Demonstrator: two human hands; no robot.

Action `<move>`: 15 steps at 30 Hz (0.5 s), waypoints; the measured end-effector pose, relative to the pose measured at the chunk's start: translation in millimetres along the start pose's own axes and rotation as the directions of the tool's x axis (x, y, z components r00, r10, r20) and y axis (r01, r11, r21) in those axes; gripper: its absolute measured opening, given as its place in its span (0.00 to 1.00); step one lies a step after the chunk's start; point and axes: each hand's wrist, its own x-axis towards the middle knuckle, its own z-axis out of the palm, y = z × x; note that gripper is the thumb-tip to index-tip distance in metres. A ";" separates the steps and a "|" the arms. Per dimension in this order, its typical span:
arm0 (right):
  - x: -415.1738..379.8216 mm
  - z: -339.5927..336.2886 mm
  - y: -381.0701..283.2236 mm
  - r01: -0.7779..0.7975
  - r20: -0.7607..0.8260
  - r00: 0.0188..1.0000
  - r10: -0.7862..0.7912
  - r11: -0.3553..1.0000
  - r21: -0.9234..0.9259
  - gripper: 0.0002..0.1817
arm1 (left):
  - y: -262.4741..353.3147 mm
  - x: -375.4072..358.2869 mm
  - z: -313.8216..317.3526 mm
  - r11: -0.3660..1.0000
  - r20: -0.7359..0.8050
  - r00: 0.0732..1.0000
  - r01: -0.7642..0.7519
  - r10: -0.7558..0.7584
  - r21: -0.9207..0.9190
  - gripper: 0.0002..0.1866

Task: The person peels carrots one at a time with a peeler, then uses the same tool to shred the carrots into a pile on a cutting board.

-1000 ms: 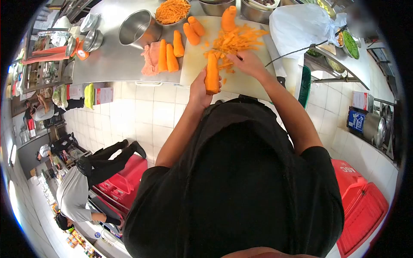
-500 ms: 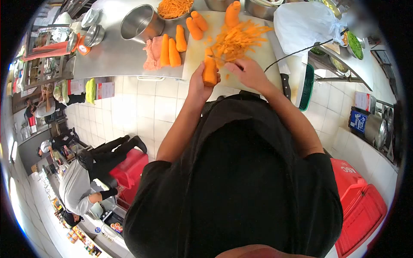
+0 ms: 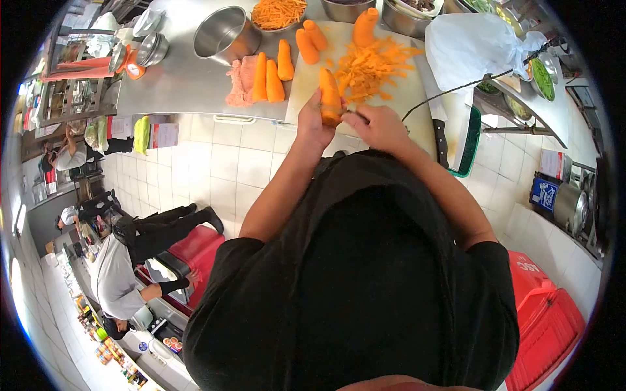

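Observation:
My left hand [image 3: 315,124] is wrapped round a thick carrot [image 3: 330,94] held upright over the near edge of the white cutting board [image 3: 303,91]. My right hand [image 3: 377,125] is closed close to the carrot's lower end; a small tool seems to be in it, mostly hidden by the fingers. Behind the hands lies a pile of orange peelings [image 3: 375,68]. Whole carrots [image 3: 307,45] rest on the board's far part, and several more [image 3: 274,83] lie on the steel counter beside a pink cloth [image 3: 242,81].
A steel pot [image 3: 227,36] and a bowl of shredded carrot [image 3: 278,13] stand at the back. A black-handled knife [image 3: 441,144] and a white plastic bag [image 3: 466,49] are on the right. Red bins [image 3: 548,313] stand at lower right. Another person [image 3: 117,267] leans at the left.
My right hand has moved from the carrot's upper part down to its lower end. The carrot has shifted slightly up relative to my left hand. The person at left has stretched an arm over the red bin.

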 end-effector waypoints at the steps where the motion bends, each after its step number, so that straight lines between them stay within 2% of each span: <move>1: 2.7 0.3 13.2 -0.064 -0.011 0.998 0.064 0.997 0.042 0.27 | -0.8 -3.6 -2.0 1.000 0.024 1.000 0.015 -0.015 0.012 0.20; 3: 20.4 -9.9 34.0 -0.180 -0.034 0.982 0.185 0.976 0.120 0.27 | 1.7 -5.1 -0.6 0.999 0.082 0.996 0.037 -0.040 0.036 0.20; 6: 8.3 -9.1 17.8 -0.023 0.023 1.000 0.020 0.990 0.142 0.28 | -2.6 -9.7 0.7 0.997 0.084 0.996 -0.004 -0.003 0.080 0.22; 9: 4.7 -11.6 -2.7 -0.015 0.125 0.992 0.012 1.000 0.020 0.29 | -5.0 -8.9 8.6 0.999 -0.027 1.000 -0.010 0.011 0.048 0.21; 12: 27.0 -1.2 28.2 -0.062 0.100 0.993 0.062 0.998 0.005 0.30 | 1.4 -13.0 -4.6 0.990 0.048 0.995 0.083 -0.089 0.115 0.21; 15: 54.5 4.5 66.4 -0.195 0.037 0.980 0.197 0.980 -0.046 0.31 | -1.5 -30.3 -3.7 0.983 0.081 0.991 0.092 -0.106 0.161 0.22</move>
